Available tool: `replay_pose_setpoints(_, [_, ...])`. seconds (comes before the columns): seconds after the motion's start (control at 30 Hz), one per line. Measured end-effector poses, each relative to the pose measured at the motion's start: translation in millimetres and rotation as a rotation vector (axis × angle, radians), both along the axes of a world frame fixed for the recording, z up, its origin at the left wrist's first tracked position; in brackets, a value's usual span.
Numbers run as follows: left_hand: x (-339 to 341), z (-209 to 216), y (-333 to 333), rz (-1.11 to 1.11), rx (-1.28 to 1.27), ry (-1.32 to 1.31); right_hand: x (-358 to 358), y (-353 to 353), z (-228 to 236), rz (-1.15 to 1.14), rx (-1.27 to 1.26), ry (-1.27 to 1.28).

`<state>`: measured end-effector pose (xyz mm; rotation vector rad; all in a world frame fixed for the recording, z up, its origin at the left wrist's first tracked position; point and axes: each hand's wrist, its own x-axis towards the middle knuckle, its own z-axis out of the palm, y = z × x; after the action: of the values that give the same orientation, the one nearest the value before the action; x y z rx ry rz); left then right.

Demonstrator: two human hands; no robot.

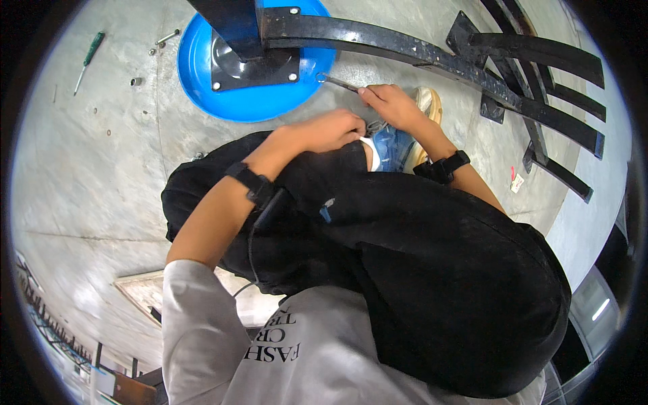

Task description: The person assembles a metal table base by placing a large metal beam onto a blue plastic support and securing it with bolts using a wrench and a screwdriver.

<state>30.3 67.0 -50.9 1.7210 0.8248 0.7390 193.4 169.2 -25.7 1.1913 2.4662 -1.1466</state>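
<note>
Concrete floor [101,169], centre frame: right hand [391,104] clamps a wrench [337,82] near the black frame [405,50]; left hand [334,129] rests closed, empty. Slippage could scrape knuckles.

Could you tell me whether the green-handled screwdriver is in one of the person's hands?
No, the screwdriver lies on the concrete floor, far from both hands.
</note>
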Motion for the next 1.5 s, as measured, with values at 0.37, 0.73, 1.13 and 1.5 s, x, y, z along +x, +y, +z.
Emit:
replay_pose_setpoints(0.37, [-112, 24, -63, 0.592, 0.011, 0.538, -43, -35, -30, -0.285, -0.604, 0.006])
replay_pose_setpoints(0.73, [-147, -29, -87, 1.567, -0.260, 0.546, -57, -33, -17, -0.347, -0.596, -0.098])
replay_pose_setpoints(1.13, [-143, -37, -82, 1.335, -0.328, 0.514, -56, -25, -14, -0.277, -0.627, -0.100])
replay_pose_setpoints(1.5, [-144, -38, -84, 1.340, -0.336, 0.497, -57, 30, -14, 0.352, 0.057, -0.137])
